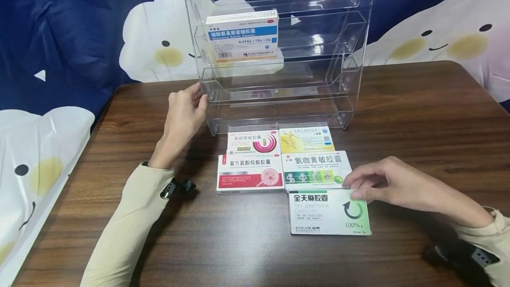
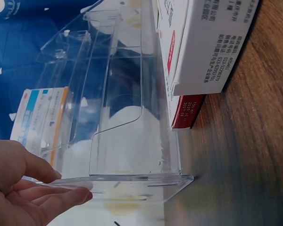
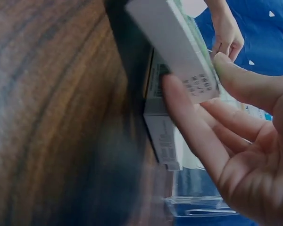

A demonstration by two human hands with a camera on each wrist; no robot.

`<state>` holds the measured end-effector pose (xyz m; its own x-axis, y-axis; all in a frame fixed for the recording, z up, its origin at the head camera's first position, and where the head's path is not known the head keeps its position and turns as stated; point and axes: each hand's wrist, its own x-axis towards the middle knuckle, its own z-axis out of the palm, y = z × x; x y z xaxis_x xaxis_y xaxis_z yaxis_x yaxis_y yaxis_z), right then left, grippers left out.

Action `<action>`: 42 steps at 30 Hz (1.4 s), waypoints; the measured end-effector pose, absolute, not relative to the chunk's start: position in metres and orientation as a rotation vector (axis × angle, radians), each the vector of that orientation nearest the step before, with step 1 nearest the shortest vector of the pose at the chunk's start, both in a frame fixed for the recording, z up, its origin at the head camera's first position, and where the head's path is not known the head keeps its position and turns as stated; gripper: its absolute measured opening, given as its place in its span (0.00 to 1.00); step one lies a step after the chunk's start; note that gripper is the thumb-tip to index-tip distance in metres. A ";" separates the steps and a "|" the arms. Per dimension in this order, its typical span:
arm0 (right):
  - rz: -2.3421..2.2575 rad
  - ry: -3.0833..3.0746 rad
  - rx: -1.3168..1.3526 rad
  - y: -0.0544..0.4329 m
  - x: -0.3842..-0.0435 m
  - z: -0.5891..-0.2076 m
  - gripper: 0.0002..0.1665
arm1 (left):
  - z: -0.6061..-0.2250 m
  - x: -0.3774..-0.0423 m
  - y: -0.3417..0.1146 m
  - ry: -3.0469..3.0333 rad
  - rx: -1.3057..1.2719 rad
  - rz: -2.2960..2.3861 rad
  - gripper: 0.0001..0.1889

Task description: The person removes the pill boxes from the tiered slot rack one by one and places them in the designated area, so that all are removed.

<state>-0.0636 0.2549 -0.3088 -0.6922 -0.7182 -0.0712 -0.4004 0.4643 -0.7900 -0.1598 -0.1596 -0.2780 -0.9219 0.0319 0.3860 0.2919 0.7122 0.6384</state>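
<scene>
My left hand [image 1: 185, 112] pinches the left side panel of a clear plastic display rack [image 1: 279, 79]; the left wrist view has the thumb and fingers on either face of that panel. My right hand [image 1: 392, 185] grips the upper right corner of a green-and-white medicine box [image 1: 328, 223], thumb on top. In the right wrist view this box [image 3: 172, 44] is raised at an angle over another box. Just above it in the head view lies a white box with a green band [image 1: 314, 174]. A blue-and-white capsule box [image 1: 243, 41] stands in an upper tier of the rack.
Left of the banded box lies a red-and-white box [image 1: 251, 174]. Behind these are a white box with pink rings [image 1: 253, 141] and a yellow-and-white box [image 1: 307, 140], close to the rack's front foot. A wooden table [image 1: 239, 242] carries everything, with a patterned blue cloth [image 1: 59, 34] behind.
</scene>
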 end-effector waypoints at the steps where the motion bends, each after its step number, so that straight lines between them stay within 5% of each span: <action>1: -1.077 2.370 -0.958 0.254 -0.063 -0.308 0.15 | -0.278 -0.160 -0.160 -2.572 -0.252 -1.046 0.18; 12: -0.845 2.833 -1.050 0.239 -0.047 -0.299 0.19 | -0.278 -0.161 -0.160 -2.581 -0.245 -1.051 0.18; 24: -0.630 2.786 -1.683 0.207 -0.014 -0.307 0.21 | -0.278 -0.161 -0.160 -2.572 -0.248 -1.058 0.18; 42: -0.498 2.708 -1.734 0.203 -0.011 -0.314 0.19 | -0.279 -0.161 -0.159 -2.580 -0.238 -1.049 0.18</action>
